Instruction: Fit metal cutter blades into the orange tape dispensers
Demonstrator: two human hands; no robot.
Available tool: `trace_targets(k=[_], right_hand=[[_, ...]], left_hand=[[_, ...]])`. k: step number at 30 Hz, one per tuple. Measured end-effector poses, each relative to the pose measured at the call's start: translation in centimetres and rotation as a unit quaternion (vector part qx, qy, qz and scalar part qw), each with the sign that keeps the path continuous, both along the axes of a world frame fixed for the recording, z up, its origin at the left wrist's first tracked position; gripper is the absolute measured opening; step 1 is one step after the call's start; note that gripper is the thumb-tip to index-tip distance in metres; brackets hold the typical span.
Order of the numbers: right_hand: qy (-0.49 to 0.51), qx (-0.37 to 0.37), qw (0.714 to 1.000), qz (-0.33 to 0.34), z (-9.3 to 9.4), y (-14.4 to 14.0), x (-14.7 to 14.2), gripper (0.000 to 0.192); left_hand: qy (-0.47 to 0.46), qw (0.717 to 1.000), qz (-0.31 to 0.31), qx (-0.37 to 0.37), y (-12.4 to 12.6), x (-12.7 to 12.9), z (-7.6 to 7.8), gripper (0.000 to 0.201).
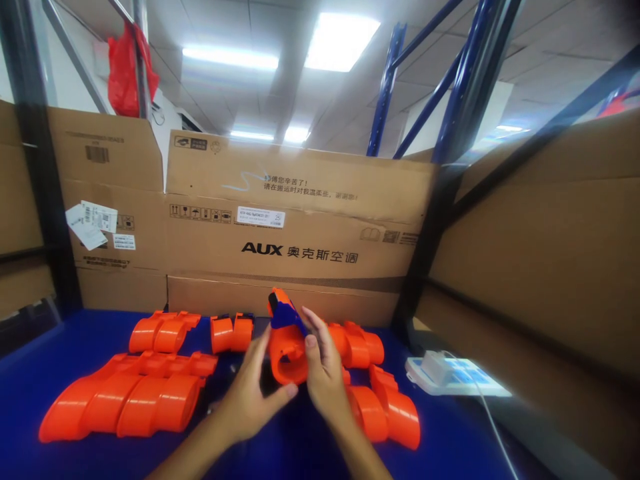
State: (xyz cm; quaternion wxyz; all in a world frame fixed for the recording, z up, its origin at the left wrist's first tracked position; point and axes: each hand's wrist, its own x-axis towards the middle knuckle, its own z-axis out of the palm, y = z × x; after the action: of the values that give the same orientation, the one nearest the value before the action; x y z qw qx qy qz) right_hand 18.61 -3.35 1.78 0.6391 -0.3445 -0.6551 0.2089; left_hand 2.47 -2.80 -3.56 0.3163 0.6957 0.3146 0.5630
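An orange plastic ring-shaped part [286,339] is held up in front of me, its round opening facing me. On top of it sits a dark blue piece [287,317], with a small black bit at the upper left. My left hand [250,397] grips the part's left side, fingers behind it and thumb stretched out below the ring. The right side is gripped by my right hand [325,380], its thumb against the ring and its fingers near the blue piece. What the hidden fingertips touch behind the part cannot be seen.
Rows of similar orange rings [137,400] lie on the blue table [240,460] at left, with more rings [370,413] at right. Two rings with dark tops [233,333] stand at the back. A white power strip [455,375] trails a cable. Behind stands a cardboard panel [300,227].
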Motion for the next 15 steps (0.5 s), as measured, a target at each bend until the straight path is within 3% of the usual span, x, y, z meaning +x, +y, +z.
trace_targets(k=[4,9,12,15], right_hand=[[0.038,-0.073,0.996,0.023,-0.3,0.1,-0.6,0.047],[0.046,-0.158,0.984,0.076,0.0,0.0,-0.2,0.049],[0.045,-0.151,0.982,0.107,0.1,0.2,0.3,0.051],[0.063,-0.138,0.982,0.109,-0.1,0.6,0.6,0.052]], left_hand=[[0.009,1.000,0.002,0.019,-0.3,0.4,0.2,0.089],[-0.055,0.997,0.005,-0.046,-0.1,-0.4,1.3,0.092],[-0.115,0.990,0.043,-0.071,0.1,-2.2,2.8,0.078],[-0.147,0.980,0.098,-0.089,1.0,-5.6,4.9,0.077]])
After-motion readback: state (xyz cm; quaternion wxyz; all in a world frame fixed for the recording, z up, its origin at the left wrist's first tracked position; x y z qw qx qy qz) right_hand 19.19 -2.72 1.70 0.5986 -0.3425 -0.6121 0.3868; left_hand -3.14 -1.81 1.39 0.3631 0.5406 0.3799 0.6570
